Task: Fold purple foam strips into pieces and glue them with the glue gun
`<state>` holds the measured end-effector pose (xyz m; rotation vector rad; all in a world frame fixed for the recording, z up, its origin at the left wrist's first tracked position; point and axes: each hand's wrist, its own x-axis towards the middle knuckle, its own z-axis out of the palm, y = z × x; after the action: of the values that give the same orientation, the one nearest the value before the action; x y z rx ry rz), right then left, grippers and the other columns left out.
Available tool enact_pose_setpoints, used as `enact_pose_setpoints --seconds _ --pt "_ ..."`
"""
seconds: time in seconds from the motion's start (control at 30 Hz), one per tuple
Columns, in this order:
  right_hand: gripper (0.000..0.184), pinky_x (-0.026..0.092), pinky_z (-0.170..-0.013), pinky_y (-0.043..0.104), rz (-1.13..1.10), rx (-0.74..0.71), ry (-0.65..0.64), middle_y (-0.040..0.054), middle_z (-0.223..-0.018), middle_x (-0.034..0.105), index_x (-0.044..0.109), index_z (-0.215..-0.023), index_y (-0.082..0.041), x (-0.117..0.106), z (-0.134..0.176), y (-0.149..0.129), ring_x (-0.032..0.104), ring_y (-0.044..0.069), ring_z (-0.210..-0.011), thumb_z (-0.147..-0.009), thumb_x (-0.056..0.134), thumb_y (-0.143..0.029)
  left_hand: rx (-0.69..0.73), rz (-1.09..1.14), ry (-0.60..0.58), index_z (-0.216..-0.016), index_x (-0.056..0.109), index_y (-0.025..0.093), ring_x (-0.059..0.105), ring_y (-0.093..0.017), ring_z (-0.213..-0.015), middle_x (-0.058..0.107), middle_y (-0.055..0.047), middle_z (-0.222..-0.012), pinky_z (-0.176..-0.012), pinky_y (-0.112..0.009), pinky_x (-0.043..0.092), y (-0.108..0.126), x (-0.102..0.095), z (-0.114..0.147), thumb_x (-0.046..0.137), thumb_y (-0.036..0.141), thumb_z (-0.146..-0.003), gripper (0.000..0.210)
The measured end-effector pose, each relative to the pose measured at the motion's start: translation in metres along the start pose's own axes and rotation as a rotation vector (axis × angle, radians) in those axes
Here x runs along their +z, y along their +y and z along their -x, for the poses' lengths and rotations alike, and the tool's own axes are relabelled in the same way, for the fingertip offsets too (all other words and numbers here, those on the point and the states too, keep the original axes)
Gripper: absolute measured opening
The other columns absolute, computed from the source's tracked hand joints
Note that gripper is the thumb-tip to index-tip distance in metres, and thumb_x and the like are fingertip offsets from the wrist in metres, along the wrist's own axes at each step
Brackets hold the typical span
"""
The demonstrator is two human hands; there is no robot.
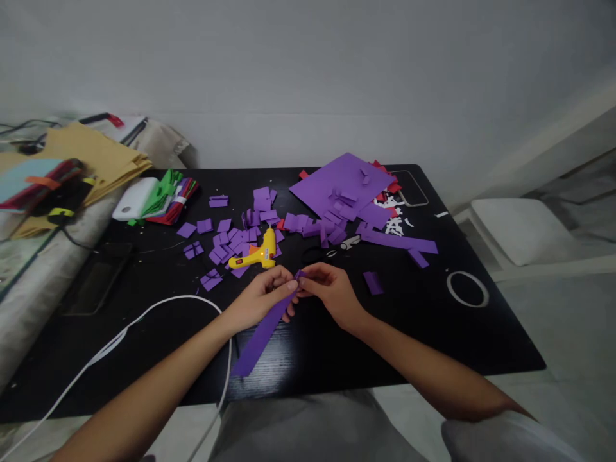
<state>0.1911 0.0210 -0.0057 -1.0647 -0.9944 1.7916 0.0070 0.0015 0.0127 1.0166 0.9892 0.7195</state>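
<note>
A long purple paper strip (264,339) slants down toward the table's near edge, its upper end between my two hands. My left hand (267,292) is closed on the strip, thumb lying on top. The fingertips of my right hand (332,292) pinch the strip's upper end, where it looks folded. Just beyond my left hand lies a yellow glue gun (260,254), nozzle pointing away. Scissors (350,242) lie past my right hand, partly lost against the dark table. Many small purple paper pieces (226,244) are scattered around the glue gun.
A large purple sheet (332,183) lies at the back over red and white scraps. Another purple strip (399,240) is to the right, near a tape-like ring (466,289). A white cable (180,297) loops past my left forearm. Coloured paper bundles (166,199) sit at the back left.
</note>
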Motion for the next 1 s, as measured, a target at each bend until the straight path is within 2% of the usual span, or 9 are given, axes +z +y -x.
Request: enact_pose_setpoints --seconds 0.17,0.3,0.5,0.63,0.83,1.0 --pt "0.030 0.061 -0.065 0.029 0.056 -0.070 -0.039 0.0012 -0.082 0.072 0.073 -0.089 -0.019 -0.001 0.000 -0.002 0.067 0.015 -0.072 -0.070 0.086 -0.037 0.009 -0.035 -0.001 -0.090 0.054 0.018 0.062 -0.011 -0.051 0.062 0.002 -0.071 -0.045 -0.022 0.053 0.000 0.001 0.001 0.069 0.050 -0.088 0.036" --pt "0.034 0.056 -0.066 0.028 0.137 -0.113 -0.162 0.0014 -0.084 0.070 0.073 -0.098 -0.020 -0.005 -0.003 -0.003 0.065 0.014 -0.074 -0.071 0.086 -0.034 -0.009 -0.047 -0.032 -0.090 0.056 0.017 0.061 -0.010 -0.049 0.062 0.002 -0.071 -0.044 -0.021 0.051 0.001 0.000 0.002 0.068 0.051 -0.089 0.036" --pt "0.026 0.051 -0.066 0.026 0.407 -0.189 -0.276 0.0001 -0.079 0.066 0.068 -0.088 -0.018 -0.014 -0.002 -0.011 0.062 0.014 -0.071 -0.075 0.083 -0.035 -0.105 -0.119 -0.148 -0.082 0.059 0.015 0.060 -0.010 -0.051 0.063 -0.001 -0.069 -0.048 -0.021 0.053 0.006 -0.002 0.005 0.063 0.053 -0.092 0.039" --pt "0.013 0.048 -0.065 0.026 0.597 -0.265 -0.380 0.0009 -0.078 0.068 0.071 -0.084 -0.019 -0.015 0.000 -0.020 0.061 0.014 -0.069 -0.080 0.078 -0.029 -0.144 -0.150 -0.239 -0.083 0.064 0.015 0.061 -0.012 -0.056 0.063 -0.002 -0.071 -0.046 -0.022 0.052 0.007 -0.002 0.005 0.063 0.053 -0.091 0.039" --pt "0.011 0.051 -0.066 0.028 0.365 -0.130 -0.341 0.0011 -0.072 0.070 0.074 -0.087 -0.017 -0.019 -0.005 -0.020 0.064 0.015 -0.066 -0.080 0.076 -0.025 -0.161 -0.128 -0.215 -0.092 0.067 0.014 0.055 -0.011 -0.051 0.059 -0.001 -0.068 -0.043 -0.021 0.049 0.008 -0.004 0.006 0.056 0.055 -0.095 0.042" --pt "0.014 0.053 -0.064 0.029 0.300 -0.102 -0.307 0.0008 -0.072 0.070 0.075 -0.087 -0.017 -0.019 -0.007 -0.020 0.065 0.014 -0.062 -0.078 0.078 -0.027 -0.137 -0.150 -0.201 -0.090 0.065 0.015 0.043 -0.008 -0.043 0.048 0.004 -0.059 -0.036 -0.017 0.036 0.008 -0.007 0.006 0.053 0.055 -0.096 0.042"
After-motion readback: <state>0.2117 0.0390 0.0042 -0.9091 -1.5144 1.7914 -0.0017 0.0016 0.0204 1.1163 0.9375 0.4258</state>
